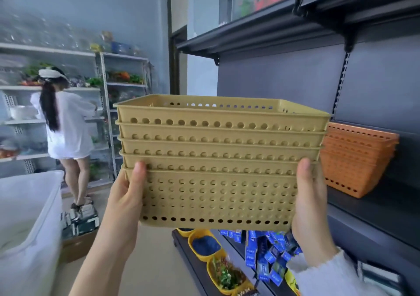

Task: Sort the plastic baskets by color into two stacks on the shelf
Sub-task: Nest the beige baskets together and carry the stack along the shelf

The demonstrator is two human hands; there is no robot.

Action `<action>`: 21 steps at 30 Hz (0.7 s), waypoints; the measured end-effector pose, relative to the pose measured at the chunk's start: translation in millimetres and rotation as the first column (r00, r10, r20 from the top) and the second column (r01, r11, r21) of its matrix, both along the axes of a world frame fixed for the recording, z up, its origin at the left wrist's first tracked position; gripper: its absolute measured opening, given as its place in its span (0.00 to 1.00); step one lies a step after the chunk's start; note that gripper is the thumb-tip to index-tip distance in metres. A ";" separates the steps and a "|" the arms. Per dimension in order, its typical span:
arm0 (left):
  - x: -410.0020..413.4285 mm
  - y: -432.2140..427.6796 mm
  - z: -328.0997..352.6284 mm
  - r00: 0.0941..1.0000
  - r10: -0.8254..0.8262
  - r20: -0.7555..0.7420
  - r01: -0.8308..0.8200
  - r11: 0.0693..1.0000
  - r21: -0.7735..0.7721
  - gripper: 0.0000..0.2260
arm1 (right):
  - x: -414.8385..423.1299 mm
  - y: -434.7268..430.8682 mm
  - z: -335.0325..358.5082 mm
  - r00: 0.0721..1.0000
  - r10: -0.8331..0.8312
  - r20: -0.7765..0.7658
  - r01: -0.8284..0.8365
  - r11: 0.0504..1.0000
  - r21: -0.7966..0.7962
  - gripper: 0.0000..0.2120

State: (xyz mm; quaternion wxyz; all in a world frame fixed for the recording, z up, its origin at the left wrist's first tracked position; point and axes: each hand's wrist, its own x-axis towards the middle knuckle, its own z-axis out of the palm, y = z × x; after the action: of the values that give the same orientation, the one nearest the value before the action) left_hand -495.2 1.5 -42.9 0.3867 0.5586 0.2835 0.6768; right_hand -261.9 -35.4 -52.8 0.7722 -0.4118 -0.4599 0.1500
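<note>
A nested stack of several tan-yellow perforated baskets [218, 166] hangs in the air in front of me, level and upright. My left hand [127, 195] grips its left end, thumb on the front wall. My right hand [309, 202] grips the right end the same way. Behind and to the right, a stack of orange baskets [356, 159] stands on the dark shelf [372, 207]. The yellow stack hides the orange stack's left edge.
Another dark shelf [261, 31] runs overhead. Below are yellow bowls [206, 245] and blue packets [268, 252] on a lower shelf. A white bin [27, 216] stands at left. A person in white [66, 127] works at pale racks far left.
</note>
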 end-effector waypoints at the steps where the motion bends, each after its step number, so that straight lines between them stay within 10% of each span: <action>1: -8.7 18.1 -5.1 0.999 0.012 0.029 -0.011 0.999 -0.038 0.10 | -5.9 13.7 -2.9 1.000 0.014 0.010 -0.014 1.000 -0.007 0.41; 11: -32.1 180.3 -22.2 0.999 0.034 -0.020 -0.037 0.992 -0.123 0.09 | -28.4 184.9 -20.6 0.987 0.117 -0.114 -0.124 0.991 -0.055 0.23; 15: -20.1 270.6 -11.0 0.995 0.068 -0.066 -0.075 0.991 -0.109 0.10 | -17.2 272.7 -16.9 0.995 0.062 -0.080 -0.062 0.998 0.004 0.44; 21: -3.9 396.4 -12.7 0.998 -0.065 -0.027 0.060 0.987 -0.147 0.19 | 4.7 371.3 -5.2 0.997 0.038 -0.065 -0.037 0.999 0.012 0.23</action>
State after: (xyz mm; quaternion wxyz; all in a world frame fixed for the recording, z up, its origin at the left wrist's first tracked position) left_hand -499.0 397.9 -55.5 0.4433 0.5478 0.3208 0.6328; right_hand -257.2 335.9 -58.0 0.7860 -0.3938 -0.4431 0.1754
